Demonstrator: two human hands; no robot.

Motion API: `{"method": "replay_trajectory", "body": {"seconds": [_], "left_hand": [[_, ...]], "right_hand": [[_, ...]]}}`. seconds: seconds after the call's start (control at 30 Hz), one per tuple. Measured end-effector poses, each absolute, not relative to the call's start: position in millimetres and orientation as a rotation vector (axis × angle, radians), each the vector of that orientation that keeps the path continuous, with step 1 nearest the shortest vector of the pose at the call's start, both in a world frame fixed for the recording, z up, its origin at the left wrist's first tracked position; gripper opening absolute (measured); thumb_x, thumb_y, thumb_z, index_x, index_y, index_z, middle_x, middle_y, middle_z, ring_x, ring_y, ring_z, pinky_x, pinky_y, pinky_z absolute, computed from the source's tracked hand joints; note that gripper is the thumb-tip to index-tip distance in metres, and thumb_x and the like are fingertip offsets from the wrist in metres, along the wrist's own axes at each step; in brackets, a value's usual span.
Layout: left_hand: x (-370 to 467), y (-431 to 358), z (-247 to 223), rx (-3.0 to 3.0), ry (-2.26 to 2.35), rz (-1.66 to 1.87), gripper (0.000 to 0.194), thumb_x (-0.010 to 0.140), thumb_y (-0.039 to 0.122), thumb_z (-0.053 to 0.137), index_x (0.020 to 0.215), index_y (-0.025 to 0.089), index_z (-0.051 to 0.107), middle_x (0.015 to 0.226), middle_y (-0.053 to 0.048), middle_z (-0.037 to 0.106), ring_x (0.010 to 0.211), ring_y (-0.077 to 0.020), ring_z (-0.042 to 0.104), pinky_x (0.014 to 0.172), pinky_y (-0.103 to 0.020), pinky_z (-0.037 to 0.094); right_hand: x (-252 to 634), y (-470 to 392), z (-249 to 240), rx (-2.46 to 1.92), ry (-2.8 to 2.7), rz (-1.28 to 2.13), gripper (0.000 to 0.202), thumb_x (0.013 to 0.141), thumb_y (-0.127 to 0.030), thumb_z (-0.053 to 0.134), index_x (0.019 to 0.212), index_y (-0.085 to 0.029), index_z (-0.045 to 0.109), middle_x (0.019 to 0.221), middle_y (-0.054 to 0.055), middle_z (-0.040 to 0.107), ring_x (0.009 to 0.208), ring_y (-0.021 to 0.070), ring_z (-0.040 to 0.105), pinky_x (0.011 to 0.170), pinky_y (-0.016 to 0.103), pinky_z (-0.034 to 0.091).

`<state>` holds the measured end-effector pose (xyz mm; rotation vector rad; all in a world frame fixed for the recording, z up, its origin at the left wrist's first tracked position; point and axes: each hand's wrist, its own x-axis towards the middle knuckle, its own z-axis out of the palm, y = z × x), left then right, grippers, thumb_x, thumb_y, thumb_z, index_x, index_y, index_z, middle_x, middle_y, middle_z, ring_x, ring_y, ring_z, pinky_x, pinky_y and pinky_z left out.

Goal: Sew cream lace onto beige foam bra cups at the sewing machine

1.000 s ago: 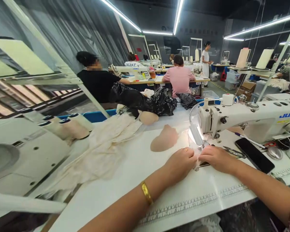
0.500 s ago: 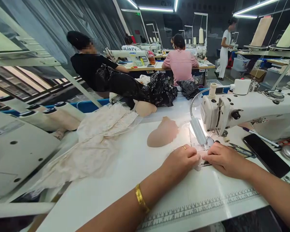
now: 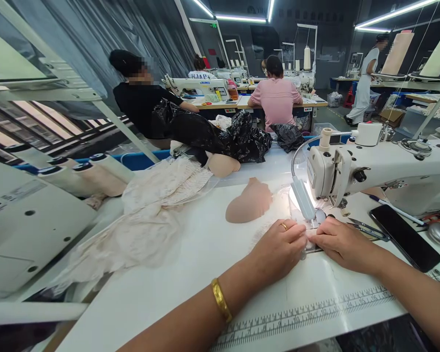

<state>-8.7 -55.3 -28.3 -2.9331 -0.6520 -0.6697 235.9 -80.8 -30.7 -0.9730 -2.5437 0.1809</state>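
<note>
My left hand (image 3: 280, 247) is closed, thumb and fingers pinching the edge of a pale sheer fabric (image 3: 261, 235) just in front of the presser foot. Close beside it, my right hand (image 3: 346, 244) has its fingertips pressed together on the same fabric, right of the needle area. The white sewing machine (image 3: 392, 159) stands over the work, and a small lamp (image 3: 302, 198) lights the spot. Most of the fabric is hidden by my hands and the lamp. A beige moulded bra cup (image 3: 248, 201) lies left of the machine.
A heap of cream lace fabric (image 3: 146, 230) covers the table's left side. Thread snips (image 3: 368, 230) and a black phone (image 3: 405, 237) lie right of my right hand. A ruler strip (image 3: 297, 313) runs along the front edge. Black plastic bags (image 3: 245, 139) sit behind; co-workers are beyond.
My hands stay at the presser foot with barely any shift. More sheer fabric shows left of my left hand. A person in white in the background has walked right. The view has shifted slightly.
</note>
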Motion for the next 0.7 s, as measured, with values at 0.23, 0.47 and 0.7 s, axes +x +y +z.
{"method": "replay_trajectory", "body": {"seconds": [0.23, 0.47, 0.7], "left_hand": [[-8.1, -53.5, -30.1, -3.024, -0.643, -0.675, 0.026, 0.105, 0.015, 0.042, 0.087, 0.018, 0.061, 0.092, -0.005, 0.068, 0.082, -0.0180, 0.060, 0.081, -0.034, 0.049], [-1.6, -32.1, -31.6, -3.097, -0.618, -0.766, 0.034, 0.109, 0.022, 0.038, 0.081, 0.019, 0.058, 0.088, -0.004, 0.066, 0.076, -0.0167, 0.054, 0.078, -0.033, 0.048], [9.9, -5.5, -31.4, -3.124, -0.553, -0.765, 0.032, 0.108, 0.025, 0.041, 0.083, 0.018, 0.060, 0.088, -0.006, 0.068, 0.081, -0.0191, 0.060, 0.077, -0.033, 0.048]], "right_hand": [[234.8, -81.9, -29.4, -0.975, -2.539, 0.210, 0.030, 0.104, -0.012, 0.044, 0.117, -0.020, 0.070, 0.088, 0.006, 0.064, 0.085, 0.0202, 0.054, 0.070, 0.030, 0.049], [238.5, -77.5, -36.0, -1.026, -2.498, 0.134, 0.026, 0.104, -0.013, 0.046, 0.108, -0.022, 0.070, 0.085, 0.005, 0.060, 0.081, 0.0207, 0.053, 0.068, 0.031, 0.047], [242.8, -69.0, -43.7, -1.174, -2.441, 0.081, 0.026, 0.103, -0.013, 0.048, 0.116, -0.024, 0.067, 0.087, 0.005, 0.058, 0.082, 0.0221, 0.057, 0.064, 0.030, 0.044]]}}
